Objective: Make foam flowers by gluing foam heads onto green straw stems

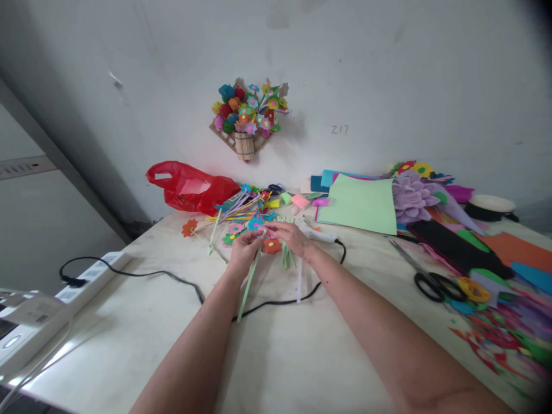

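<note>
My left hand (242,252) is closed in a pinch around a thin light green strip (248,290), which hangs down toward the front of the table. At the strip's top end the fingers of my right hand (291,237) meet those of my left, pinching the same end. Around my hands lie foam flowers: an orange one (272,246) just below the fingers and a blue one (256,223) behind them. A bundle of light green strips (286,257) sits beneath my right hand. Next to it is a white glue gun (318,233), partly hidden by that hand.
A black cord (276,302) runs under the strip; a power strip (69,294) stands left. Scissors (431,282), foam sheets (362,204) and colourful scraps (495,333) lie right. A red plastic bag (194,190) is at the back, below a wall-hung flower basket (245,146).
</note>
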`<state>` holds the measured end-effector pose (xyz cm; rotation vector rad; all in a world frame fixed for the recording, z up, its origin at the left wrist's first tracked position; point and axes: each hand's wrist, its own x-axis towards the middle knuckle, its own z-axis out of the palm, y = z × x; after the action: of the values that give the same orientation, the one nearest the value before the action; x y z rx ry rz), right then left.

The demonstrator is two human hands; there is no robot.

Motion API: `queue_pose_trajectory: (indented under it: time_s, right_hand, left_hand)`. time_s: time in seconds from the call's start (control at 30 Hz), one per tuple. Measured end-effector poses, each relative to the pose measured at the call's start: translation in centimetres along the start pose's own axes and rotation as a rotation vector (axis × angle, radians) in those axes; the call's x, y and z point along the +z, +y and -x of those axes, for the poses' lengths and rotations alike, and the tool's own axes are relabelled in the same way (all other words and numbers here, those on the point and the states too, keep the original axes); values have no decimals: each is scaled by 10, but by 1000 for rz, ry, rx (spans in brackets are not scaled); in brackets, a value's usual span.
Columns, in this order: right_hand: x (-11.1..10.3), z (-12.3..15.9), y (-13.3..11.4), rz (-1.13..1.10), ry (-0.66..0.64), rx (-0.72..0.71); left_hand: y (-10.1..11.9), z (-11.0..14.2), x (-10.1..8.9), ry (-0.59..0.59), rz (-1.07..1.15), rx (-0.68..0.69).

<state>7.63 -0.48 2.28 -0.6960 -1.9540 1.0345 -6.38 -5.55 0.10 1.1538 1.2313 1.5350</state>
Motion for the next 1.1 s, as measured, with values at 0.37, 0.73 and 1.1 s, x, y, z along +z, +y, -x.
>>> queue_pose_trajectory:
  time_s: [0.37,0.73,1.1]
  right_hand:
    - [1,-2,5,259,8,-19]
    - [4,-3,10,323,24,-44]
    - [5,-3,11,465,40,-74]
  left_hand:
    - [3,-2,-1,-17,-37,-2]
    - [2,-3,-1,9,0,-27]
    - [1,-4,-3,-19,-36,-8]
